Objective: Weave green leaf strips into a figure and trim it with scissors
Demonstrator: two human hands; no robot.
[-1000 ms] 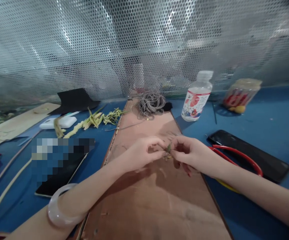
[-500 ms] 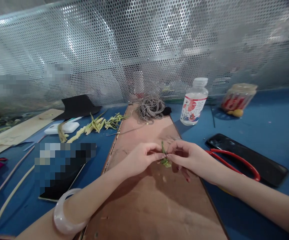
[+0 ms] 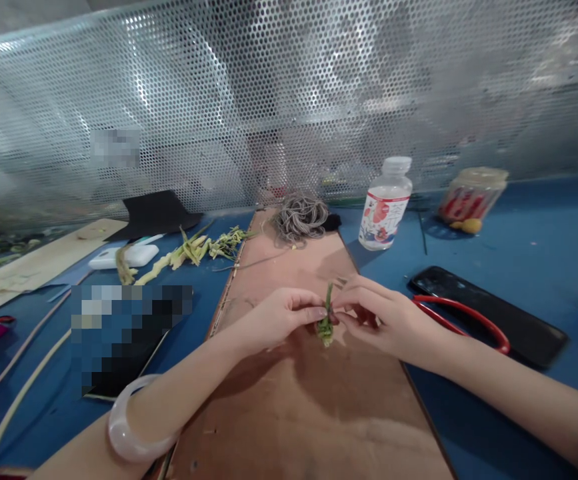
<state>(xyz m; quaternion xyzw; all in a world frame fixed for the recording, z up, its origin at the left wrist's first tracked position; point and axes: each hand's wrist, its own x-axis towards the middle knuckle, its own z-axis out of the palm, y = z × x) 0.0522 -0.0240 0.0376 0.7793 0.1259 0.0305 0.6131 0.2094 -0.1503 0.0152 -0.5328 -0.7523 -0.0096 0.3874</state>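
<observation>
Over the brown wooden board [image 3: 289, 413], my left hand [image 3: 289, 317] pinches a small green plant sprig [image 3: 325, 331] between thumb and fingers. Its stem points up and away, while its leafy, crumpled end hangs toward me. My right hand [image 3: 376, 313] meets it from the other side, thumb and fingertips closed together at the sprig's middle. Whether a fine strand lies between the right fingertips is too small to make out. A pale bangle [image 3: 136, 427] circles my left forearm.
Grey cord [image 3: 299, 219] lies coiled at the board's far end. Plant trimmings [image 3: 189, 250] and a white case [image 3: 143, 254] are left. A labelled bottle [image 3: 385, 207], jar [image 3: 473, 200], black phone [image 3: 493, 313] and red-handled tool [image 3: 469, 308] are right. Perforated metal [image 3: 289, 87] rises behind.
The sprig has turned so its leafy end points more toward me. My right hand has shifted slightly, its lower fingers now curled in. My left hand has stayed nearly in place.
</observation>
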